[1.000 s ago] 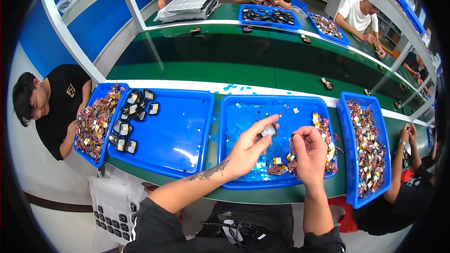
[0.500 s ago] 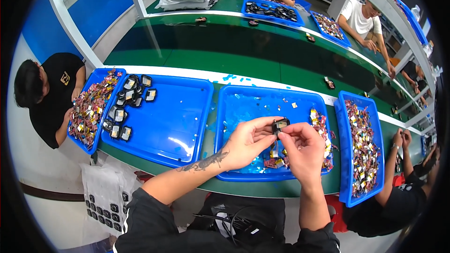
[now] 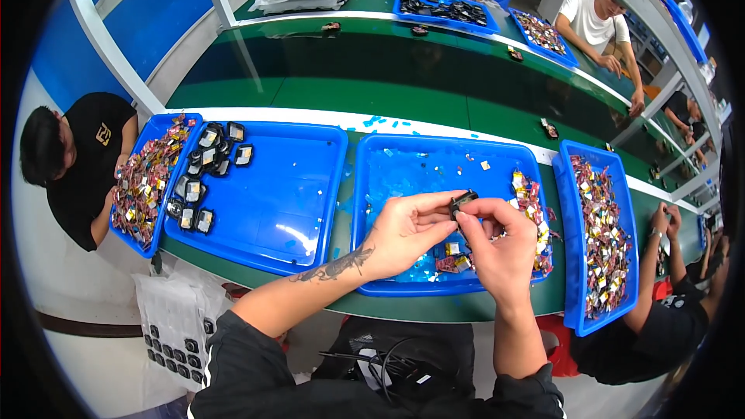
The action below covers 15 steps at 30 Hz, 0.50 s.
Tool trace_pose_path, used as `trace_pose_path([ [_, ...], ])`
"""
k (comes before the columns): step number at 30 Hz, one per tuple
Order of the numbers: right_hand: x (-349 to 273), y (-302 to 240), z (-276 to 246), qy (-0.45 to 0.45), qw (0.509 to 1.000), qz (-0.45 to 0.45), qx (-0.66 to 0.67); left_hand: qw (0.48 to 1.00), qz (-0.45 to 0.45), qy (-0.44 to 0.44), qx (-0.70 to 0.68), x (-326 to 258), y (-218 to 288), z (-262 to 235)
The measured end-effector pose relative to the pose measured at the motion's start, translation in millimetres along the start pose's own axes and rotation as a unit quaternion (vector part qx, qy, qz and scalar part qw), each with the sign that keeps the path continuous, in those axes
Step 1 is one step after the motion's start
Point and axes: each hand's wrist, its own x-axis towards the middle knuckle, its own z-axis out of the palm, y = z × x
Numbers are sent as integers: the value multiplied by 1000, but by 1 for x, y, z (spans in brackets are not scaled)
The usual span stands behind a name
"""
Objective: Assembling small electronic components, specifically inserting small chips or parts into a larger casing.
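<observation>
The left hand (image 3: 405,237) and right hand (image 3: 501,247) meet, fingertips of both pinched on one black plastic casing (image 3: 464,202), probably because so small a piece needs steadying from two sides. It is held above the middle blue tray (image 3: 419,290), where small electronic parts (image 3: 528,195) heap at the right, too many to count. Four blue trays line the near surface (image 3: 419,307), likely for easy reach: leftward, a wide tray (image 3: 287,186) bears roughly ten similar casings (image 3: 203,221), overlapping too much for an exact count; one narrow parts tray (image 3: 128,240) stands beyond it, another narrow tray (image 3: 573,279) at the right. Two more blue trays (image 3: 448,24) lie across the green belt (image 3: 326,93).
</observation>
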Motion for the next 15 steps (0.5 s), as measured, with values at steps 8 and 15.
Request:
trace_pose_path([
  [8, 0, 7, 1, 0, 1000, -2, 17, 1000, -5, -4, -7, 0, 0, 0],
  [15, 1, 5, -2, -8, 1000, -19, -4, 1000, -4, -15, -7, -1, -3, 2],
])
